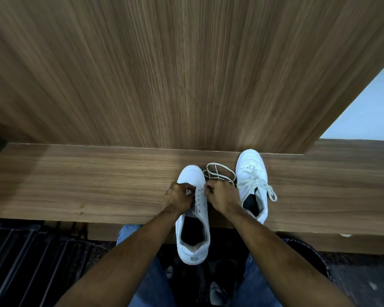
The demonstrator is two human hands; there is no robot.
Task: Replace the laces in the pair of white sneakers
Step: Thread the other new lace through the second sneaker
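Two bare forearms are seen reaching forward from the bottom of the view, over jeans-clad knees (142,282) and a dark floor. Nearest, the heel of the near sneaker (192,240) hangs past the front edge of a wooden shelf (87,185), with its toe pointing away. The left hand (179,199) is curled around the left side of this sneaker's eyelet area, gripping it. The right hand (220,197) is pressed together in a pinch on a thin lace end (201,189) at the top eyelets on the right side. Most eyelets on this shoe are seen unlaced.

Just beyond the right hand, a loose lace (218,172) lies in loops on the shelf, between the two shoes. To the right, the far sneaker (252,185) is laced, its toe near the back edge of the shelf and its lace ends trailing to the right.

Open shelf surface extends widely to the left and, less so, to the right. Behind, a tall wood panel (164,69) rises from the shelf's back edge, with a pale wall (368,107) past its right edge.
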